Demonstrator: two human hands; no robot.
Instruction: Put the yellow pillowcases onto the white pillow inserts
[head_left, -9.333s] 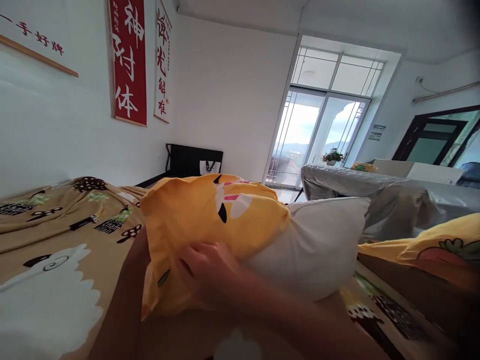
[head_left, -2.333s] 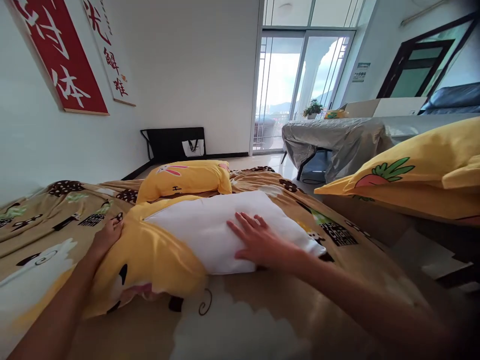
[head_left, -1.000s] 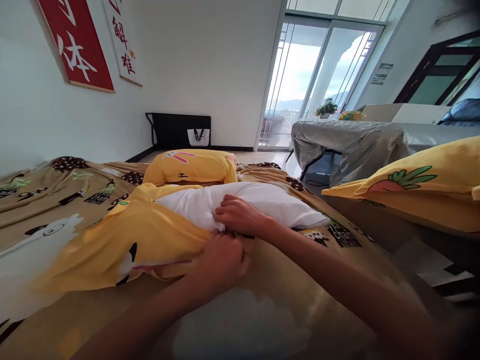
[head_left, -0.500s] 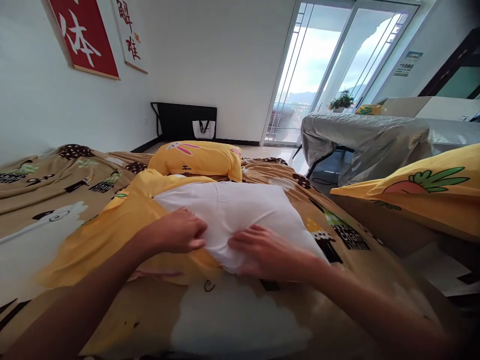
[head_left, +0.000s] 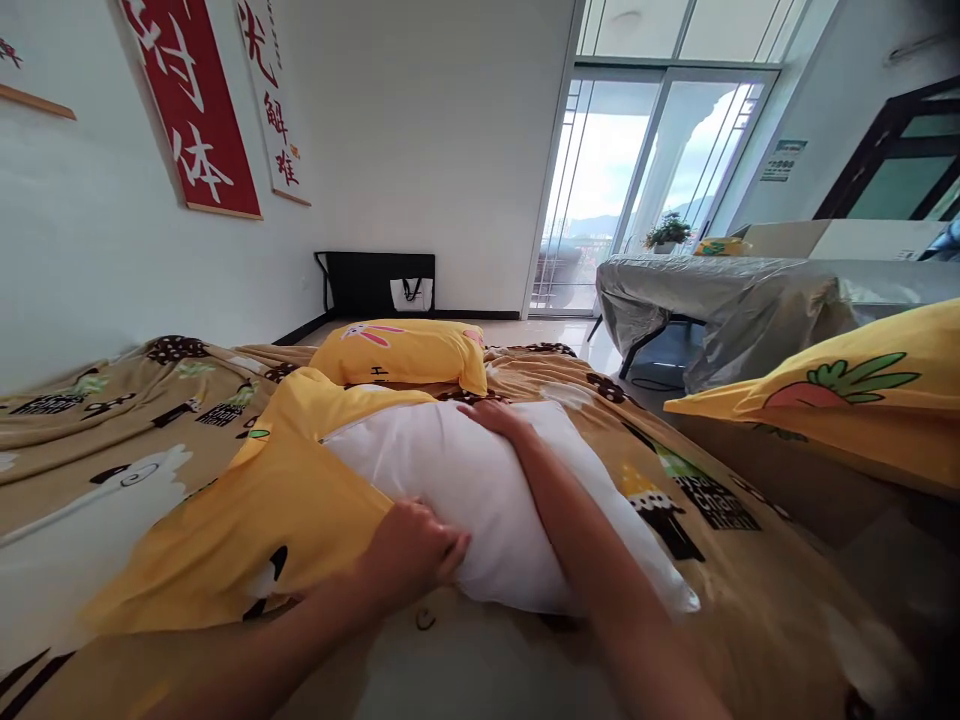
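A white pillow (head_left: 495,500) lies in front of me, its left part inside a yellow pillowcase (head_left: 300,500) that spreads loosely to the left. My left hand (head_left: 420,545) is closed at the near edge of the case's opening, gripping the yellow fabric against the pillow's side. Across the pillow reaches my right arm, and my right hand (head_left: 496,417) rests on its far edge with the fingers stretched out over it. The far side of the pillow beneath those fingers is hidden.
Under everything is a brown patterned blanket (head_left: 720,590). Beyond the white pillow sits a yellow pillow with a rabbit print (head_left: 405,355). At the right is another yellow pillow with a carrot print (head_left: 847,390). A plastic-covered table (head_left: 675,275) stands farther back, by the glass doors.
My right hand has moved from the pillow's near side to its far edge. The left hand has shifted a little right and down along the case's opening. The view has tilted upward.
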